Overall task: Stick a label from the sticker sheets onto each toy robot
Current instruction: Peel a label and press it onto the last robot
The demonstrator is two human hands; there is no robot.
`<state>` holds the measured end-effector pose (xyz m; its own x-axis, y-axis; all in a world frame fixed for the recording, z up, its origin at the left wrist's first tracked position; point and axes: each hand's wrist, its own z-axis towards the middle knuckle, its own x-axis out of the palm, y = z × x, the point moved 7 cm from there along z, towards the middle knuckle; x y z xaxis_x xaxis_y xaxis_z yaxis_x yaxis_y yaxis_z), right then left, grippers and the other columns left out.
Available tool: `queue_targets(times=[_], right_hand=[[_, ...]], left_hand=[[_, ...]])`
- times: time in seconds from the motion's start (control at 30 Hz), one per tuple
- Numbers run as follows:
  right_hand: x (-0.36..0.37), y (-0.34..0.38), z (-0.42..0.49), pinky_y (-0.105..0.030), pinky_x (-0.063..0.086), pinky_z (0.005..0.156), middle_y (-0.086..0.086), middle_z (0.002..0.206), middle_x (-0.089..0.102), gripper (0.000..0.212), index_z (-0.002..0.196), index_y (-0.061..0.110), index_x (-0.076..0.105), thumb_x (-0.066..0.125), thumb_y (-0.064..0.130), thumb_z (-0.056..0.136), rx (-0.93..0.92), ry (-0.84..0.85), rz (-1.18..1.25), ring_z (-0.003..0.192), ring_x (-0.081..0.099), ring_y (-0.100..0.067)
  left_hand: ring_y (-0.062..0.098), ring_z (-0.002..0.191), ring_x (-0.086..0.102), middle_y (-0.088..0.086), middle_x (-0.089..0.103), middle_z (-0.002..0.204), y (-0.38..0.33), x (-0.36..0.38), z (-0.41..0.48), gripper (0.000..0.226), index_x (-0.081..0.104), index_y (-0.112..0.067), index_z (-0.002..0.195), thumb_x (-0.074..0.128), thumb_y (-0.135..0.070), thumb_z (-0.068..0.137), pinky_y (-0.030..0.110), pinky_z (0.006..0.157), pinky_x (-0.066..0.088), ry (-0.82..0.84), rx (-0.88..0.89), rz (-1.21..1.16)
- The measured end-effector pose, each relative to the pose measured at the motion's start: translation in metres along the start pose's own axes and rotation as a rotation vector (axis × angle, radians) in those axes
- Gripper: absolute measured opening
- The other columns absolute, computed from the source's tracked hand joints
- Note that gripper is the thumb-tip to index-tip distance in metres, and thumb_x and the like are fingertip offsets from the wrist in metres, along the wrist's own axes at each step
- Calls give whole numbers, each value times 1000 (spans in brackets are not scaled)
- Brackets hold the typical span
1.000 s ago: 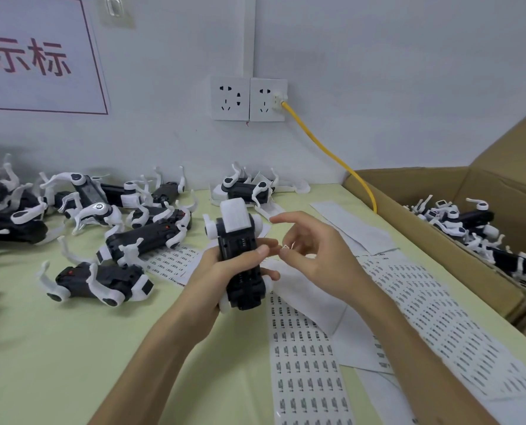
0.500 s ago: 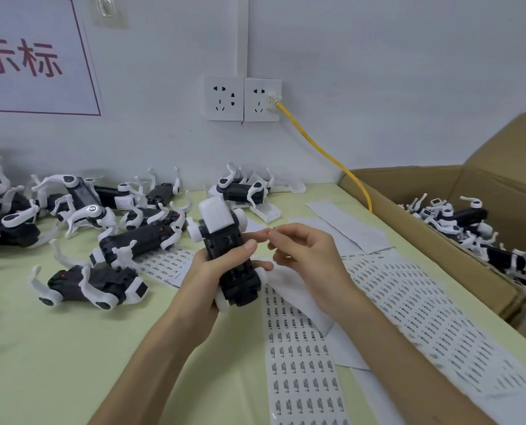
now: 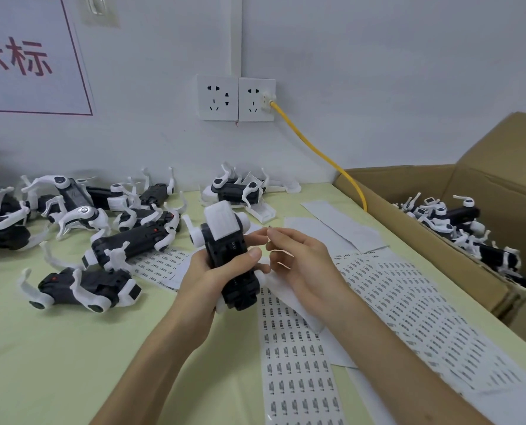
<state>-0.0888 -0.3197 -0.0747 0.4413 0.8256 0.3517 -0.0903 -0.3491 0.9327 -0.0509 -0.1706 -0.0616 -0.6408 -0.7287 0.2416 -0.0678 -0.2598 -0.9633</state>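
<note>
While the left hand (image 3: pixel 212 276) grips one robot (image 3: pixel 223 237) above the surface (image 3: pixel 56 348), the right hand (image 3: pixel 301 265) pinches just beside it; I cannot tell whether it holds a label. With many robots (image 3: pixel 126 243) lying loose and the sheets (image 3: pixel 298 363) nearly full, most work likely remains.

Assembly workshop: toy robots (image 3: pixel 126 240) piled, cardboard box (image 3: pixel 409 185).

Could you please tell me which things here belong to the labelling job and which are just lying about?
Job: held robot, gripped by the left hand; right hand, close beside it; sticker sheets; loose robots on the table; boxed robots.
Lying about: yellow cable; sockets; wall sign.
</note>
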Motion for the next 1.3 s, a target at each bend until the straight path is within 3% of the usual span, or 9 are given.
queue_targets(times=[0.17, 0.33, 0.47, 0.63, 0.8, 0.97, 1.03, 1.13, 1.3], right_hand=[[0, 0, -1, -24, 50, 68, 1, 70, 63, 12, 98, 6, 76, 75, 13, 88, -22, -9, -6, 62, 55, -11], [0, 1, -2, -29, 52, 75, -6, 81, 63, 24, 106, 1, 76, 74, 19, 91, -44, -27, -66, 66, 56, -13], [-1, 1, -3, -29, 54, 78, 1, 71, 63, 19, 100, 6, 79, 74, 21, 91, -78, -66, -105, 67, 58, -14], [-1, 8, -8, -33, 60, 83, -18, 87, 74, 8, 92, 11, 81, 75, 15, 90, -160, -122, -142, 73, 64, -19], [0, 17, -12, -33, 60, 78, -5, 76, 76, 22, 74, 27, 81, 75, 13, 90, -263, -158, -246, 72, 67, -19], [1, 11, -11, -27, 58, 76, -2, 71, 72, 20, 76, 22, 82, 74, 11, 90, -172, -125, -144, 59, 56, -9], [0, 12, -12, -24, 56, 72, -2, 71, 72, 15, 78, 18, 81, 75, 10, 89, -172, -138, -133, 59, 57, -9], [-3, 18, -13, -19, 54, 66, 0, 69, 72, 11, 79, 18, 79, 77, 11, 87, -251, -196, -228, 61, 62, -8], [-4, 34, -17, -16, 49, 58, 8, 63, 68, 15, 76, 22, 75, 78, 11, 86, -454, -263, -352, 56, 58, -7]], left_hand=[[22, 95, 76, -6, 74, 126, -1, 0, 0, 37, 75, -12, 115, 73, -28, 82, 25, 73, 58, -5, 31, 53], [30, 93, 73, 0, 78, 112, -2, 1, 0, 24, 80, -26, 102, 76, -31, 78, 33, 77, 58, -27, 65, 134], [37, 98, 71, 4, 77, 111, -5, 1, -1, 24, 79, -30, 102, 76, -31, 78, 39, 81, 59, -39, 94, 161], [34, 97, 73, -5, 77, 112, -6, 6, -1, 35, 75, -29, 113, 77, -29, 78, 50, 83, 61, -28, 123, 233], [29, 97, 75, -5, 78, 110, -8, 7, -2, 39, 73, -38, 115, 77, -29, 78, 39, 84, 62, -8, 151, 251], [30, 93, 74, 0, 78, 103, -9, 8, -2, 29, 75, -45, 102, 78, -30, 77, 48, 83, 61, -19, 159, 289], [24, 92, 74, -2, 78, 103, -8, 7, -2, 30, 75, -46, 101, 78, -31, 76, 43, 81, 61, -29, 154, 308], [19, 95, 75, -7, 78, 106, -6, 7, -1, 30, 76, -42, 104, 78, -31, 76, 37, 83, 61, -38, 133, 304], [23, 103, 74, -13, 78, 111, -3, -4, 0, 34, 79, -20, 103, 80, -33, 71, 44, 92, 56, -185, 49, 98]])
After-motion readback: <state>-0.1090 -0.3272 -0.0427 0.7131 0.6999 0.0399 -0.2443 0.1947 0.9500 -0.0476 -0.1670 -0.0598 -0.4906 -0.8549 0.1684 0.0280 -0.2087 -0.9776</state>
